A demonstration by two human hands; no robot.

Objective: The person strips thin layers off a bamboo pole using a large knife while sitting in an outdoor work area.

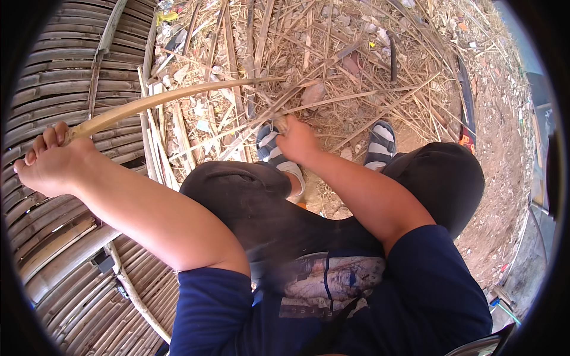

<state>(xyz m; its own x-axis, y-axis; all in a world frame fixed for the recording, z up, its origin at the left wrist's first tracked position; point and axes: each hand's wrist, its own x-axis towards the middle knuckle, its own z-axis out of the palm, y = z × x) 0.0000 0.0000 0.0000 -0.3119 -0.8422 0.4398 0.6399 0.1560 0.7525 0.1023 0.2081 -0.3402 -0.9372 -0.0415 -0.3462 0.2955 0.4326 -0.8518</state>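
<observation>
Shirt (430, 279) right up close, dark blue with a picture print (338, 282) across the front, bare forearms reaching out from both sleeves. Just past it, dark trousers (445, 184), knees bent and set wide apart. Out to the left, there's the left hand (56, 157), fingers curled around the thick end of a strip (148, 102), and what a strip: pale, smooth, gently bowed, sweeping across to the right and thinning to a tip over the litter (332, 50); whether that tip touches anything down there, I can't tell. And the right hand (297, 139), out ahead between the knees, is closed too, a fist around a tan handle (280, 123); what it belongs to is lost against the tangle behind. Look lower, striped sandals (381, 142) on both feet, one appearing just beside that fist, the other well over to the right. On the ground, dry stalks scattered every which way, a reddish stone (313, 93) among them, a yellow scrap (167, 16) far up at the left. Left flank, a slatted panel (59, 77), row on row, a crooked branch (136, 296) across its lower part; right flank, bare soil (502, 196) running out towards the rim
</observation>
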